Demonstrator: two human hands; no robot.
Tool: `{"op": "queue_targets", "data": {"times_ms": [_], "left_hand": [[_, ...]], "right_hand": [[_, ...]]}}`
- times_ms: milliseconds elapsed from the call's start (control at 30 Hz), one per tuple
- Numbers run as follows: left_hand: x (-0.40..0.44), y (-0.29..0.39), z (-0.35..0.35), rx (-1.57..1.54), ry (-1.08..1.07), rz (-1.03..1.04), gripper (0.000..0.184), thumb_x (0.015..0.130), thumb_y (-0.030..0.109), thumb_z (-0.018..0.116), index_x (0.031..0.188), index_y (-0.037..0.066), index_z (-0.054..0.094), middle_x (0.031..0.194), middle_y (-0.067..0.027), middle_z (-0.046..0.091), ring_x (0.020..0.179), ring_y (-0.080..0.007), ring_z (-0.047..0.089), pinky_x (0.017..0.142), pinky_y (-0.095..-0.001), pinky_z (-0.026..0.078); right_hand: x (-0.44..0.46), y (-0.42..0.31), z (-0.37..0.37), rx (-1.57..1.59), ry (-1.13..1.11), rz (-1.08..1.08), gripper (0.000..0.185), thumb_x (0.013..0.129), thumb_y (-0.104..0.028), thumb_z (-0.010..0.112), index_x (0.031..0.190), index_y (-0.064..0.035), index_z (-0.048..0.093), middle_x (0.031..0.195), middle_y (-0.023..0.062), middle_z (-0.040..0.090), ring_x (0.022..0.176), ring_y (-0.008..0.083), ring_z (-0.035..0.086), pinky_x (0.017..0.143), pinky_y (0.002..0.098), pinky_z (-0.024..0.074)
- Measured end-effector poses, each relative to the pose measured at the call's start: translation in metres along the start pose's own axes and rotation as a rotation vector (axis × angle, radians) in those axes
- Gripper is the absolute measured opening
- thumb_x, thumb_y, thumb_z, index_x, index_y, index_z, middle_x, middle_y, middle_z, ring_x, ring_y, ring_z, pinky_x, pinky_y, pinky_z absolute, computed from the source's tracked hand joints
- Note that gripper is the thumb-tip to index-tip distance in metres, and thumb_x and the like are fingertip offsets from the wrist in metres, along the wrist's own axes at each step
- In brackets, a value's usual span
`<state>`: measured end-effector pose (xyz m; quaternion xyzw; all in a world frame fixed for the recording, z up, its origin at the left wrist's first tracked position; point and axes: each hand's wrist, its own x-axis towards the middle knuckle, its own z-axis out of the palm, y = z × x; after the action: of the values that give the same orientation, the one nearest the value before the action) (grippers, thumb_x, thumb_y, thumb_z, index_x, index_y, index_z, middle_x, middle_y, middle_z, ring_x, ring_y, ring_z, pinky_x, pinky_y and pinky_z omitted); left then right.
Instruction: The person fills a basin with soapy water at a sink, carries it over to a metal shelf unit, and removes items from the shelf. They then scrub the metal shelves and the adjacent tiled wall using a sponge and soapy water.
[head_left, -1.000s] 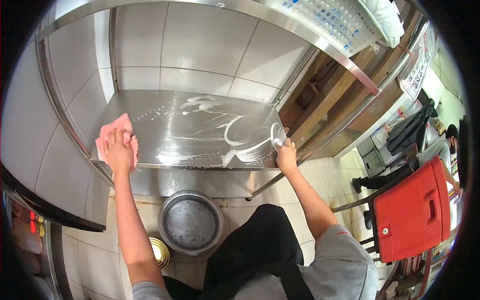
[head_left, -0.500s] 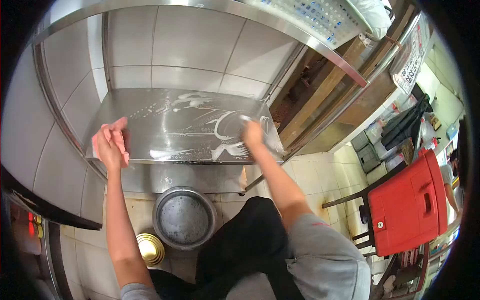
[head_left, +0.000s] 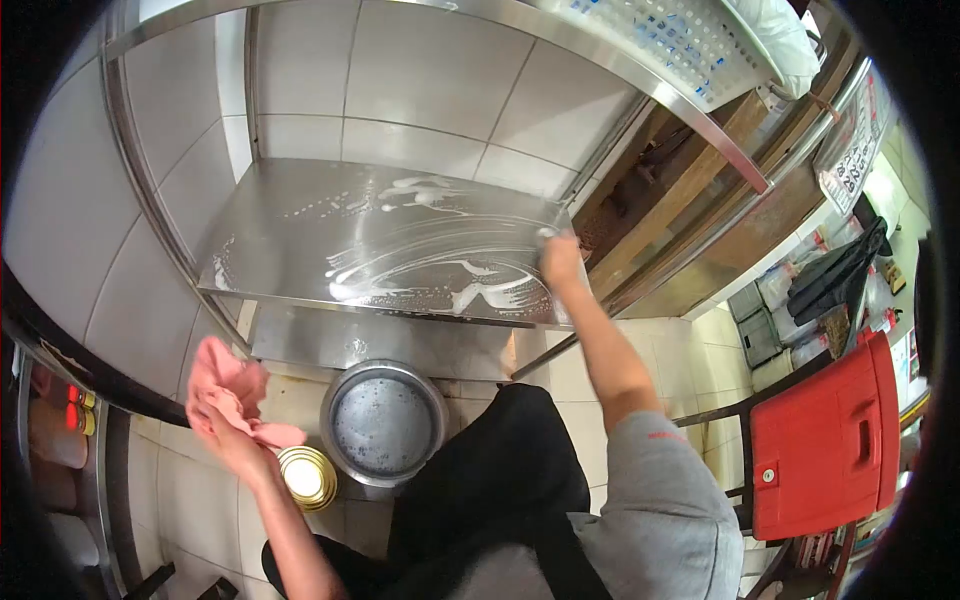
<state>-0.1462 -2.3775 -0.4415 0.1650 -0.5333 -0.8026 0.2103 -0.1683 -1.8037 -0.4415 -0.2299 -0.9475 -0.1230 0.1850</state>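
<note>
My left hand is closed around a bunched pink cloth, held in the air in front of the shelf's left front corner. My right hand is closed and presses at the right end of a stainless steel shelf. A bit of white shows at its fingertips; whether that is foam or a pad I cannot make out. White suds lie in curved streaks across the metal, thickest near the front edge and at the back.
On the floor below stand a round metal basin and a gold-coloured tin. A lower metal shelf runs underneath. Overhead is a steel rail with a white perforated basket. To the right stands a red cooler box.
My left hand and the pink cloth have come off the shelf's left end, down and toward me. My right hand has shifted right, and new curved suds streaks cross the shelf.
</note>
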Motion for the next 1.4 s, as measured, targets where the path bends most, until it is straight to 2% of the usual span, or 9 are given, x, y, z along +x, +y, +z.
{"op": "queue_targets", "data": {"times_ms": [233, 400, 533, 700, 900, 1000, 1100, 1267, 1400], "left_hand": [[0.005, -0.058, -0.024, -0.08, 0.044, -0.054, 0.039, 0.097, 0.031, 0.045, 0.123, 0.003, 0.041, 0.12, -0.0113, 0.051, 0.105, -0.0202, 0.054, 0.083, -0.0323, 0.051], [0.007, -0.013, -0.046, -0.08, 0.068, -0.05, 0.044, 0.096, 0.031, 0.046, 0.129, 0.003, 0.037, 0.124, -0.0122, 0.049, 0.108, -0.0227, 0.054, 0.088, -0.035, 0.049], [0.022, -0.035, -0.066, -0.009, -0.052, 0.009, 0.038, 0.097, 0.03, 0.046, 0.124, 0.004, 0.041, 0.122, -0.0104, 0.05, 0.108, -0.0201, 0.053, 0.091, -0.0343, 0.046], [0.025, -0.061, -0.053, 0.12, -0.013, 0.02, 0.034, 0.096, 0.026, 0.047, 0.12, 0.002, 0.045, 0.117, -0.0103, 0.053, 0.107, -0.0171, 0.052, 0.09, -0.0295, 0.043], [0.031, -0.063, -0.059, 0.163, -0.023, -0.01, 0.034, 0.095, 0.026, 0.049, 0.116, -0.001, 0.046, 0.111, -0.0105, 0.053, 0.101, -0.0176, 0.052, 0.088, -0.03, 0.043], [0.043, -0.064, -0.067, 0.214, -0.036, 0.027, 0.035, 0.095, 0.025, 0.05, 0.119, 0.0, 0.045, 0.113, -0.0109, 0.053, 0.102, -0.0183, 0.052, 0.088, -0.0307, 0.043], [0.054, -0.078, -0.071, 0.321, -0.044, 0.109, 0.031, 0.095, 0.022, 0.049, 0.117, 0.0, 0.046, 0.111, -0.0104, 0.055, 0.1, -0.0185, 0.053, 0.088, -0.031, 0.043], [0.04, -0.061, -0.055, 0.446, -0.085, 0.263, 0.024, 0.093, 0.014, 0.048, 0.111, -0.001, 0.05, 0.104, -0.0124, 0.058, 0.097, -0.0194, 0.054, 0.086, -0.0309, 0.043], [0.049, -0.081, -0.069, 0.536, -0.092, 0.346, 0.026, 0.089, 0.011, 0.05, 0.112, -0.002, 0.051, 0.103, -0.0162, 0.058, 0.095, -0.0233, 0.055, 0.087, -0.0323, 0.042]], "right_hand": [[-0.076, -0.18, -0.067, 0.585, -0.016, -0.564, 0.055, 0.071, 0.008, 0.05, 0.121, -0.0136, 0.059, 0.115, 0.028, 0.051, 0.111, 0.0415, 0.047, 0.098, 0.0427, 0.0357], [-0.102, -0.054, -0.067, 0.416, -0.058, -0.098, 0.04, 0.072, 0.006, 0.054, 0.109, -0.0054, 0.062, 0.116, 0.0209, 0.053, 0.111, 0.0336, 0.049, 0.092, 0.0382, 0.0415], [-0.111, -0.175, -0.087, 0.598, 0.086, -0.593, 0.053, 0.068, 0.007, 0.053, 0.12, -0.0069, 0.055, 0.126, 0.0159, 0.051, 0.119, 0.0379, 0.043, 0.098, 0.0466, 0.0334], [-0.084, -0.375, -0.094, 0.641, -0.1, -0.642, 0.052, 0.079, 0.002, 0.046, 0.131, -0.002, 0.044, 0.136, 0.0271, 0.036, 0.129, 0.0406, 0.03, 0.107, 0.045, 0.0269], [-0.124, -0.149, -0.076, 0.376, 0.153, -0.655, 0.038, 0.082, -0.005, 0.05, 0.12, -0.0064, 0.051, 0.124, 0.0184, 0.048, 0.117, 0.0339, 0.045, 0.1, 0.0406, 0.0369], [-0.163, 0.013, -0.096, 0.215, -0.1, -0.239, 0.03, 0.081, -0.004, 0.05, 0.11, -0.0087, 0.054, 0.103, 0.0162, 0.055, 0.096, 0.0329, 0.055, 0.079, 0.0408, 0.0462], [-0.157, 0.018, -0.105, 0.332, -0.169, -0.328, 0.028, 0.079, -0.005, 0.052, 0.106, -0.0099, 0.056, 0.095, 0.0152, 0.056, 0.093, 0.031, 0.056, 0.078, 0.0408, 0.0462], [-0.124, -0.228, -0.061, 0.592, 0.354, -0.621, 0.034, 0.077, -0.001, 0.05, 0.11, -0.0099, 0.056, 0.107, 0.0151, 0.057, 0.103, 0.034, 0.05, 0.088, 0.0429, 0.0418], [-0.122, -0.236, -0.106, 0.673, 0.084, -0.57, 0.026, 0.078, -0.003, 0.052, 0.103, -0.0081, 0.057, 0.104, 0.0154, 0.056, 0.1, 0.0331, 0.051, 0.088, 0.0419, 0.0421]]}}
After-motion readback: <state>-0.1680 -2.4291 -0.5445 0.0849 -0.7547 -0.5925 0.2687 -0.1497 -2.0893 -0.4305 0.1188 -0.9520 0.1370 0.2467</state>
